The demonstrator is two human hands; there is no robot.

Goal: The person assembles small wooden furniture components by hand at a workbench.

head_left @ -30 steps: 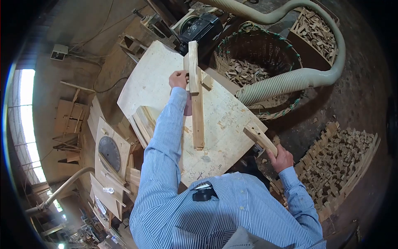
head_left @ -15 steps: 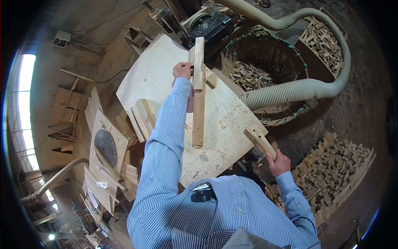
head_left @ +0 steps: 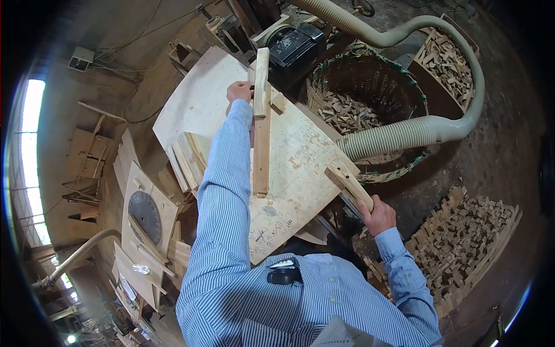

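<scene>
My left hand (head_left: 240, 91) is closed at the left side of a long wooden piece (head_left: 261, 84) near the top of the pale board table (head_left: 295, 168). What its fingers grip is partly hidden. Under that piece a flat wooden strip (head_left: 262, 159) runs down the table, and a small block (head_left: 277, 103) lies just right of it. My right hand (head_left: 379, 215) is wrapped round the lower end of a wooden handle (head_left: 354, 189) fixed at the table's right corner.
Stacked wood strips (head_left: 189, 156) lie at the table's left. Behind stands a black motor (head_left: 298, 44). A wicker basket (head_left: 399, 87) of offcuts and a thick hose (head_left: 399, 136) are at right, with piled blocks (head_left: 468, 248) below. A round saw blade (head_left: 144, 209) is far left.
The table, the wooden pieces and both hands appear shifted slightly left in view. Both hands keep their places at the long piece and the handle.
</scene>
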